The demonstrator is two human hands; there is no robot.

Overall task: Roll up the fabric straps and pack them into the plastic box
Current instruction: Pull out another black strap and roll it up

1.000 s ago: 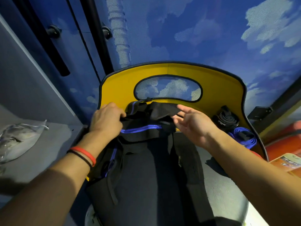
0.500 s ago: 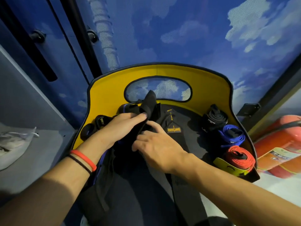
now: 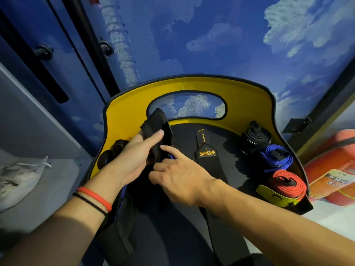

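The plastic box [image 3: 240,104] is coloured bright yellow and edged in black. A plain black strap [image 3: 157,127] is shown raised; a second black strap [image 3: 209,169] is marked with a yellow-lettered label [image 3: 207,153]. Three rolled straps are seen: a black roll [image 3: 256,138], a blue roll [image 3: 276,158] and a red-orange roll [image 3: 288,184] with a yellow-green tab [image 3: 272,194]. The wall [image 3: 211,45] is patterned with white clouds on deep blue. Red and black wristbands [image 3: 96,196] are worn. A red extinguisher [image 3: 343,143] is seen.
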